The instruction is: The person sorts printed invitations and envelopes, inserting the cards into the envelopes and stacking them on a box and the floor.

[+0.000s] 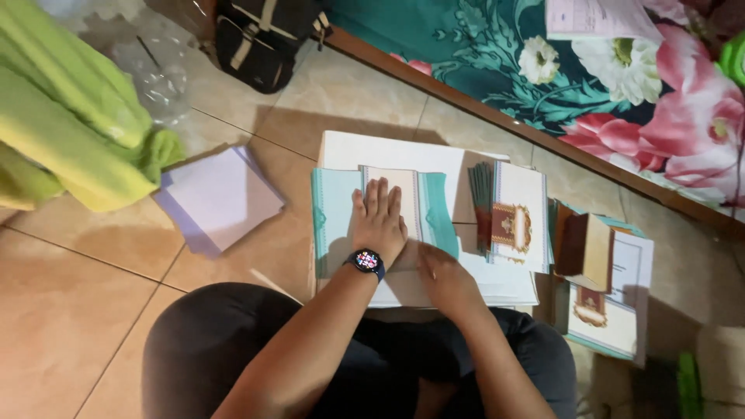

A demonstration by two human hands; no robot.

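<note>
My left hand (379, 219), with a dark watch on the wrist, lies flat with fingers together on a cream folded card (409, 203). That card rests on a teal-edged sheet (332, 221) on the tiled floor. My right hand (441, 271) presses down on the lower right part of the same sheet, fingers curled against the paper. Neither hand grips anything. A white sheet (396, 151) lies underneath, sticking out at the far side.
A stack of cream and maroon ornamented cards (514, 221) stands to the right, with more cards (609, 310) beyond it. A pile of pale sheets (221, 198) lies to the left, near green cloth (66, 128). A floral mattress (621, 85) borders the far side; a black bag (260, 39) sits at the top.
</note>
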